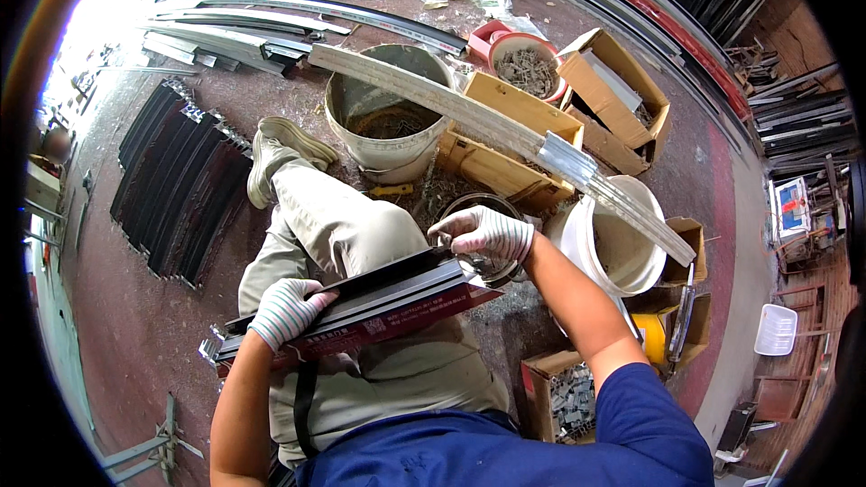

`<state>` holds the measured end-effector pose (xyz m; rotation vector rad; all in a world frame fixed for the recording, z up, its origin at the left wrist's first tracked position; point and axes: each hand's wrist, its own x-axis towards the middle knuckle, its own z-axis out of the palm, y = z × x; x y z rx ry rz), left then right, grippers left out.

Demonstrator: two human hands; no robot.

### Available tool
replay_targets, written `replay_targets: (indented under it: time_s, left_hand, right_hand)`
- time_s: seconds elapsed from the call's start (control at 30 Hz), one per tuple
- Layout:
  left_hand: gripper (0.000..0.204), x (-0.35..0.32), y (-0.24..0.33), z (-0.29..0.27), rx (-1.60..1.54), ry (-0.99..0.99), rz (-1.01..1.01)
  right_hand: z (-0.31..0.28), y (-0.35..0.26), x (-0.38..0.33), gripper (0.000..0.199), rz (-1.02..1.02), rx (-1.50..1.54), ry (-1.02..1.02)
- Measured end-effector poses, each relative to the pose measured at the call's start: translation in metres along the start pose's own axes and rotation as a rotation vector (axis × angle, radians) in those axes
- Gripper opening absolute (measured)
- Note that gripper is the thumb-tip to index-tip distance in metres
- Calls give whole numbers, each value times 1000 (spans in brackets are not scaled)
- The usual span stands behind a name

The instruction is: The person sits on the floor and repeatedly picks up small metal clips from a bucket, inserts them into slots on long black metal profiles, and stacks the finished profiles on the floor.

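Across my lap lies a long aluminium profile (397, 294), black and silver, with a dark red printed film along its near side. My left hand (290, 311), in a striped work glove, is closed around the profile toward its left end, thumb on top. At the profile's right end is my right hand (492, 234), gloved the same way. Its thumb and fingertips are pinched together just above that end; whatever they hold is too small to make out. Under the right hand stands a round container (483, 207), partly hidden by the hand.
Several dark profiles (180, 185) lie side by side on the floor at left. Ahead stand a grey bucket (397, 158), wooden boxes (519, 108) and a white bucket (618, 243), with a long metal bar (433, 95) across them. A cardboard box (550, 368) of small metal pieces sits at right.
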<state>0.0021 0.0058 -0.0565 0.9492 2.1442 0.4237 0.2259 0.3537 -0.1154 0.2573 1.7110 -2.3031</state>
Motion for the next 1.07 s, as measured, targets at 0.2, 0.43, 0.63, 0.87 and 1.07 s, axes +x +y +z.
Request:
replay_targets:
  time_s: [0.2, 0.43, 0.63, 0.87, 1.07]
  left_hand:
    - [36, -1, 7, 5, 25, 58, 53]
    - [36, -8, 16, 7, 148, 129, 71]
    - [35, -10, 19, 14, 130, 217, 126]
    - [34, -14, 12, 15, 108, 255, 122]
    - [36, -15, 11, 13, 126, 248, 108]
  right_hand:
    - [-3, -5, 5, 52, 39, -3, -92]
    - [0, -44, 9, 46, 62, -270, -105]
    - [20, -27, -25, 37, -31, -263, 290]
    - [-57, -13, -109, 42, -370, -1087, 1399]
    - [-113, 2, -151, 85, 199, -1470, 1486]
